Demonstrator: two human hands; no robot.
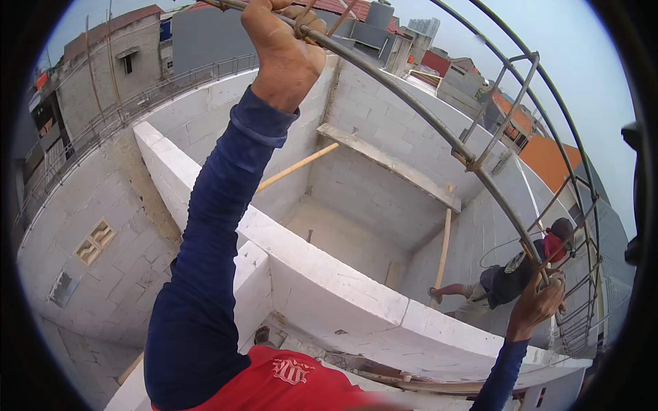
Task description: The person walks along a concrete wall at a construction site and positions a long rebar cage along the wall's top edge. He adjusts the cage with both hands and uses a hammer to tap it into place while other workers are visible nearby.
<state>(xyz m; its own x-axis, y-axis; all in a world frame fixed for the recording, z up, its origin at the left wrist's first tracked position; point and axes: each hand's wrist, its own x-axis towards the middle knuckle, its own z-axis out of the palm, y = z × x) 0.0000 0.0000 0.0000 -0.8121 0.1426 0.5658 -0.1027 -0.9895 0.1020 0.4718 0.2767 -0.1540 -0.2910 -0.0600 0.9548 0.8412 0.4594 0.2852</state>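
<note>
A long cage of steel reinforcing bars [471,162], with tied rectangular stirrups, runs slantwise from the upper middle down to the right. My left hand [284,55] is raised at the top of the view, its fingers wrapped round the cage's near bar. My right hand [537,305] is lower, at the right, closed round the same cage farther along. Between the hands the cage hangs in the air above the block walls. Part of the left hand's fingers is cut off by the upper edge.
Below me runs a white block wall [329,277] with a drop into a room behind it. A co-worker [510,281] is beyond the cage at right. A concrete ledge [391,164], a slanting bamboo pole [298,168] and an upright pole [443,250] stand in the room.
</note>
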